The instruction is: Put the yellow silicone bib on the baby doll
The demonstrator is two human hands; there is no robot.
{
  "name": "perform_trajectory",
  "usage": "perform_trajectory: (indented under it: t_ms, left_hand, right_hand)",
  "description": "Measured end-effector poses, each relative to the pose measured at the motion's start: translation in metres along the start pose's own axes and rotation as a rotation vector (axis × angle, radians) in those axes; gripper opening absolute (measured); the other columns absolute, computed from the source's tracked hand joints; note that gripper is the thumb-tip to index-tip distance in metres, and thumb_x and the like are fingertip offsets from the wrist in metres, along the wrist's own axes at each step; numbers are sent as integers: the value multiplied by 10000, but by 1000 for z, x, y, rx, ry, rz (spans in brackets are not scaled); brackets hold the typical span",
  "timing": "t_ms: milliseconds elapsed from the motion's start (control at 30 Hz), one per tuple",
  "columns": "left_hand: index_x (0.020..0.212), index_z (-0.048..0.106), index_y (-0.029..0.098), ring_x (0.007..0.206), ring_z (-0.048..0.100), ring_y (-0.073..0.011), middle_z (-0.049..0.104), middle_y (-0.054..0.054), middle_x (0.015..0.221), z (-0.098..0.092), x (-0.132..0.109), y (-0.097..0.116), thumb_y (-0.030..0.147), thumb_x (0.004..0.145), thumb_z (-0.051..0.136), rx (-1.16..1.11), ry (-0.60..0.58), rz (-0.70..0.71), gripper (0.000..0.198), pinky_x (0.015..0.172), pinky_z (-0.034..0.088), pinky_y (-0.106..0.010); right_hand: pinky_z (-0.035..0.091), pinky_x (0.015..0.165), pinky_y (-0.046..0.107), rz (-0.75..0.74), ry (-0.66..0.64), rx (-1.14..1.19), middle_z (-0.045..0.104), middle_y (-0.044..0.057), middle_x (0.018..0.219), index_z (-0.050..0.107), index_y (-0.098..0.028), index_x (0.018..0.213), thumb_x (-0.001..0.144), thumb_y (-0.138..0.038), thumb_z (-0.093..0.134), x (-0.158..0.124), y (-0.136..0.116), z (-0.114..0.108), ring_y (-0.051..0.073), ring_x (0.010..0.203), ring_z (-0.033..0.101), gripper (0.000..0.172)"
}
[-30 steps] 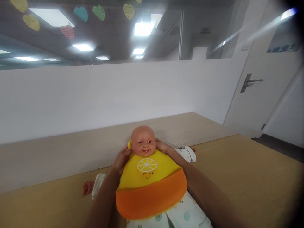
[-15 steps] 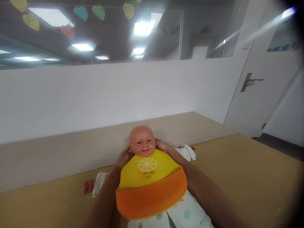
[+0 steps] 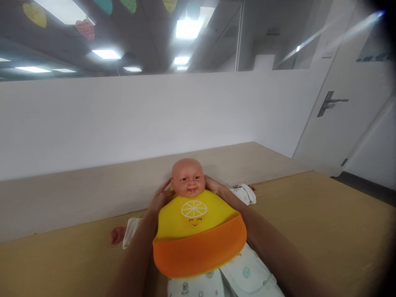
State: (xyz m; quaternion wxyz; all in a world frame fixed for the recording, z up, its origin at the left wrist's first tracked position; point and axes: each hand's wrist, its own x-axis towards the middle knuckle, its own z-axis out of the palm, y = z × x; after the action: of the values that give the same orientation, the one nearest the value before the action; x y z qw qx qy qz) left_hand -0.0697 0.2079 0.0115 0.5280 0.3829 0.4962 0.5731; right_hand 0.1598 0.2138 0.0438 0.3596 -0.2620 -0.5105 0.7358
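A baby doll (image 3: 188,177) in white printed clothes lies face up, its arms spread out to both sides. Over its chest is a yellow bib (image 3: 173,218) with a lemon slice and smiling face, and an orange pocket (image 3: 201,249) at the bottom. My left hand (image 3: 161,197) is at the left side of the doll's neck, by the bib's upper edge, with its fingertips partly behind the head. On the other side my right hand (image 3: 212,184) reaches behind the neck, its fingers mostly hidden by the head.
The doll lies on a wooden table (image 3: 309,222). Behind it stand a raised pale board (image 3: 93,187) and a white wall (image 3: 123,119) with a window above. A door with a metal handle (image 3: 332,103) is at the right.
The view has shifted slightly, so the doll and table sit a little higher in it. My left hand's fingers have moved a little at the neck; my right hand stays beside the head.
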Motion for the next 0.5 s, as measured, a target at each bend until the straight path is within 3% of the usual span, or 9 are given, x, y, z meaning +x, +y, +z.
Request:
perform_trajectory:
  t_ms: [167, 300, 367, 500]
  left_hand:
    - [1452, 437, 176, 520, 576, -132, 682, 38, 658, 4, -6, 4, 114, 519, 752, -53, 83, 9, 987, 505, 381, -224]
    - [1160, 601, 182, 566, 621, -153, 693, 33, 690, 4, -5, 3, 130, 518, 750, -89, 42, 41, 660, 532, 435, -237]
    - [1006, 613, 178, 595, 632, -150, 709, 23, 733, 6, -5, 3, 144, 520, 761, -132, -7, 67, 509, 570, 475, -246]
    - [948, 599, 181, 587, 643, -162, 718, 11, 723, 11, -11, 6, 187, 517, 791, -135, 45, 55, 472, 550, 487, -255]
  right_hand:
    - [504, 888, 363, 85, -96, 130, 725, 99, 1016, 690, -179, 1113, 829, -531, 596, -17, -17, 11, 259, 1021, 645, 462]
    - [498, 904, 359, 78, -101, 109, 726, 81, 956, 694, -183, 1074, 836, -472, 605, -20, -23, 13, 256, 1007, 643, 384]
    - [489, 924, 352, 53, -117, 108, 723, 71, 930, 691, -184, 1080, 835, -461, 617, -22, -23, 13, 249, 1006, 639, 377]
    - [499, 896, 358, 88, -180, 213, 718, 81, 917, 682, -169, 1096, 826, -462, 620, -19, -16, 9, 251, 972, 640, 403]
